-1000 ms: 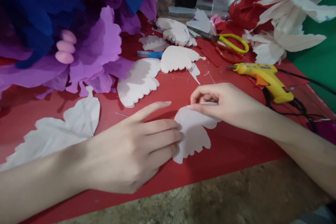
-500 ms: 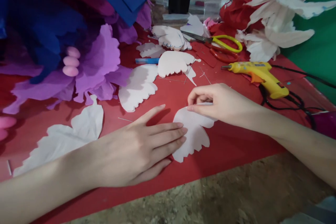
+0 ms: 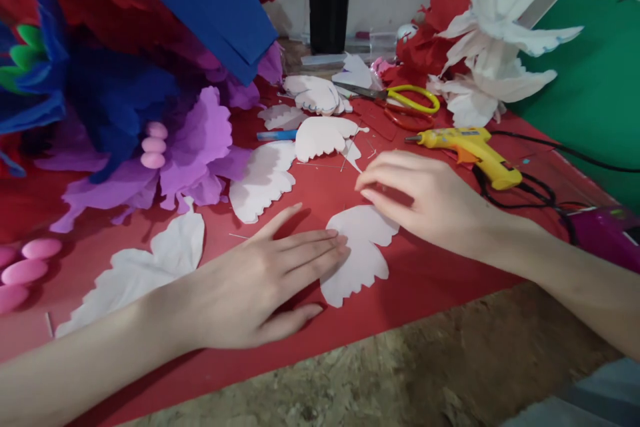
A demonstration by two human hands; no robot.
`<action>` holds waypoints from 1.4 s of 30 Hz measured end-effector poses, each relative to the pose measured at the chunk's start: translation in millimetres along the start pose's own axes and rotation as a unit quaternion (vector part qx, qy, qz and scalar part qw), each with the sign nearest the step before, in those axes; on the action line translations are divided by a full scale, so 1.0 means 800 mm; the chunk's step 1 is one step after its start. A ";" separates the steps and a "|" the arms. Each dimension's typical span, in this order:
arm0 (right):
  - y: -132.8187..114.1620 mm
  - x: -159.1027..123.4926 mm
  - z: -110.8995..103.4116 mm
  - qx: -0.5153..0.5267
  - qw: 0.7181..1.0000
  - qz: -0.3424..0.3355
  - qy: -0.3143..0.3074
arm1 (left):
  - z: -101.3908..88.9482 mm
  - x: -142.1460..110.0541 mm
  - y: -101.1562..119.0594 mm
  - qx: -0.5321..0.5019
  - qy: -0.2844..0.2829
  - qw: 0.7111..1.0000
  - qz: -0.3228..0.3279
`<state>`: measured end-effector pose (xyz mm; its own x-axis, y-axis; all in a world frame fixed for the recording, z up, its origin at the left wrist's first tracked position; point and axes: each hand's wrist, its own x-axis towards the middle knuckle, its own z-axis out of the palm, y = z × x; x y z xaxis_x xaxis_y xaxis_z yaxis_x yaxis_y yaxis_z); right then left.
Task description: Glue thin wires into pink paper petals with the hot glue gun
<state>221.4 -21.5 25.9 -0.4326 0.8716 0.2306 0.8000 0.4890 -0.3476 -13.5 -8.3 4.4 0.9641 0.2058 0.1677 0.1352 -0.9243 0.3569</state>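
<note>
Drew right hand (image 3: pixel 427 197), pinched nearly together (could not tell whether on anything), off white butterfly-wing cutout (image 3: pixel 359 243), leaving only flat, splayed left hand (image 3: pixel 255 287) steadying it

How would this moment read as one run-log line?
left hand: open, touching white scalloped cutout | right hand: near cutout's upper edge, hold unclear | nearby: yellow glue gun, scissors

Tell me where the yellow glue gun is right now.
In the head view, the yellow glue gun lies right of centre on the red surface, just beyond the right hand and nearer than the scissors.
</note>
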 end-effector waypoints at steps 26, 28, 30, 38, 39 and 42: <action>0.007 -0.034 0.036 -0.093 0.980 -0.174 0.025 | -0.003 -0.003 -0.008 0.024 -0.075 0.997 0.015; 0.008 -0.035 0.038 -0.105 0.982 -0.155 0.024 | -0.004 -0.003 -0.008 0.025 -0.074 0.997 0.019; 0.008 -0.034 0.039 -0.112 0.983 -0.144 0.023 | -0.004 -0.002 -0.008 0.025 -0.073 0.997 0.027; 0.006 -0.034 0.040 -0.138 0.981 -0.114 0.072 | -0.004 -0.003 -0.007 0.034 -0.051 0.997 0.042; 0.005 -0.034 0.040 -0.128 0.981 -0.116 0.086 | -0.005 -0.004 -0.006 0.037 -0.049 0.997 0.047; 0.004 -0.036 0.037 -0.085 0.980 -0.150 0.103 | -0.004 -0.010 -0.003 0.053 0.007 0.996 0.069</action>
<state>224.4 -44.0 -8.6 -0.5798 0.6552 0.4844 0.7151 0.6941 -0.0828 -22.2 -6.5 4.7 0.9721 0.0785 0.2212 0.0260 -0.9726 0.2309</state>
